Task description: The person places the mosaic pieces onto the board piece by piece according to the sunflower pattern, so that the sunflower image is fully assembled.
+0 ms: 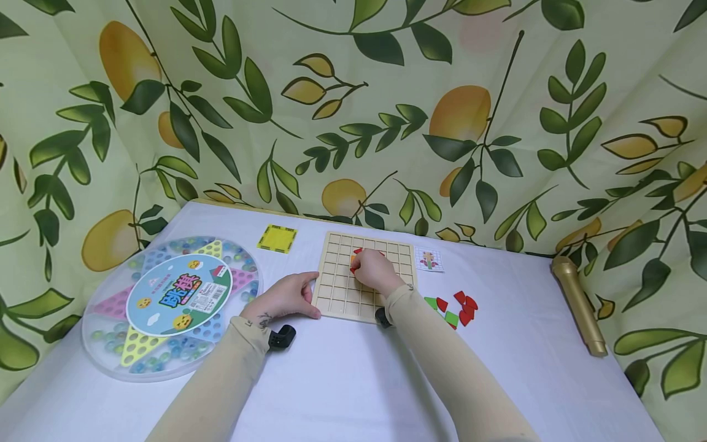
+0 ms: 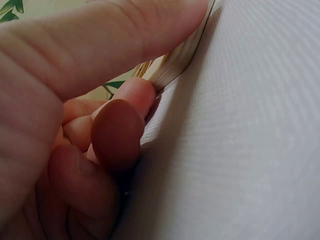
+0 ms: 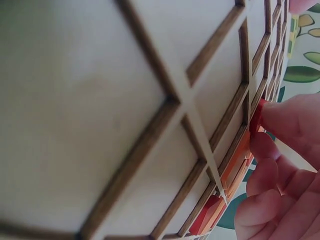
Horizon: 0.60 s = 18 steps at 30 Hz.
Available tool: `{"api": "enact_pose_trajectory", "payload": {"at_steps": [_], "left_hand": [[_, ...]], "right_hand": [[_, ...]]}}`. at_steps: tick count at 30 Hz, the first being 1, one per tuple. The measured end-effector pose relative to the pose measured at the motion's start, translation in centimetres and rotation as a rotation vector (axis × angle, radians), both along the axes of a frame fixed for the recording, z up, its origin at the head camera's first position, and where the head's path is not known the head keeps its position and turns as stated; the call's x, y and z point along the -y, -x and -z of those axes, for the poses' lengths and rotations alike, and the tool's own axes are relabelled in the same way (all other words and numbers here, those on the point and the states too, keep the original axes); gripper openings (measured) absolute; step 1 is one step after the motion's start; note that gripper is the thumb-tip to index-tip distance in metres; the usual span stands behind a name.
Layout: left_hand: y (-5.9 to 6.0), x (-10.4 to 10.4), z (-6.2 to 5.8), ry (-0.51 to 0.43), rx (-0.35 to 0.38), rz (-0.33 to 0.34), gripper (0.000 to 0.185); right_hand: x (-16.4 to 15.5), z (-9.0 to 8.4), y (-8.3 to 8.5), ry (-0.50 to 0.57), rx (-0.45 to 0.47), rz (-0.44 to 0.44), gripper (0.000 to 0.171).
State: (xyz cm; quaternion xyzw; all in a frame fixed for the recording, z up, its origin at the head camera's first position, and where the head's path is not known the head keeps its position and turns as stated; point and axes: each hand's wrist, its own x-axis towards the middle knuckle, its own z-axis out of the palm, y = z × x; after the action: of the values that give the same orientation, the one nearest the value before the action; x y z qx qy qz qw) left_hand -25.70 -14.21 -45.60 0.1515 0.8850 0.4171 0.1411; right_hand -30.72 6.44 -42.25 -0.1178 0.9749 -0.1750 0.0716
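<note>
In the head view a wooden grid board lies flat on the table. My left hand touches its left edge near the front corner, thumb and index finger spread apart. Up close, the left thumb lies along the board's side. Over the board's upper middle, my right hand pinches a small red piece between thumb and fingertip, at a grid square. An orange piece and another red piece sit in squares beside it. The right fingers partly hide these pieces in the head view.
Loose red pieces and green pieces lie right of the board. A small pattern card is at its upper right. A yellow square, a round marble game box and a gold microphone-like cylinder stand farther out.
</note>
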Motion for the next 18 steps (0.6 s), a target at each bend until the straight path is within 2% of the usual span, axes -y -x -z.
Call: {"api": "enact_pose_trajectory", "payload": {"at_steps": [6, 18], "left_hand": [[0.11, 0.02, 0.03, 0.003, -0.018, 0.009, 0.092], [0.04, 0.00, 0.05, -0.009, -0.001, 0.002, 0.092]], "right_hand": [[-0.08, 0.04, 0.11, -0.006, -0.002, -0.010, 0.016], [-0.20, 0.19, 0.22, -0.003, 0.003, -0.024, 0.018]]}}
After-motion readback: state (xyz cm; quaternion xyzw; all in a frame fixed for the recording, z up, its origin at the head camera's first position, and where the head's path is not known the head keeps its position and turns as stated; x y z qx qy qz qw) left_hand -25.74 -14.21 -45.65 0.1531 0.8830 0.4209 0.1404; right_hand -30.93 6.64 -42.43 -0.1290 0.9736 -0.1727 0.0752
